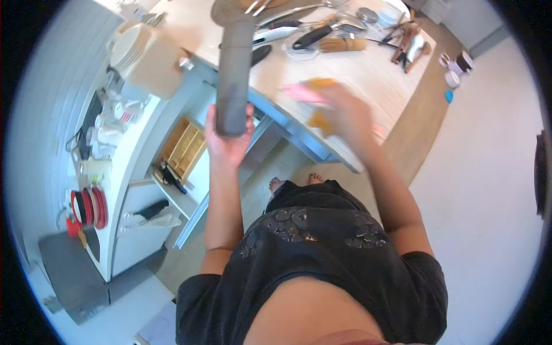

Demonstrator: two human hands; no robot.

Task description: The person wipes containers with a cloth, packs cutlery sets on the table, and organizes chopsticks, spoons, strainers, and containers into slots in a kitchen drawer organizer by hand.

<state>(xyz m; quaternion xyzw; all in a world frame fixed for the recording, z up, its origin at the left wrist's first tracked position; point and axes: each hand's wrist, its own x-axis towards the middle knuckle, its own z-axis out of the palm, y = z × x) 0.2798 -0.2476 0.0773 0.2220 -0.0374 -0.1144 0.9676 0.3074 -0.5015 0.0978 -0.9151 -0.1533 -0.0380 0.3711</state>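
Observation:
A long grey tray-like container rises upright from my left hand, whose fingers wrap round its lower end. Over the near edge of the wooden table, my right hand is smeared by motion. Beside its fingers are a blurred pink item and a blurred yellow item; whether the hand grips them cannot be made out. Beyond the hands, a brush, a black-handled utensil and several other utensils lie on the table.
An open drawer with a wooden organizer is at the left, below a white counter holding cups and red plates. A pale container stands left of the table. Small items lie on the floor at the right.

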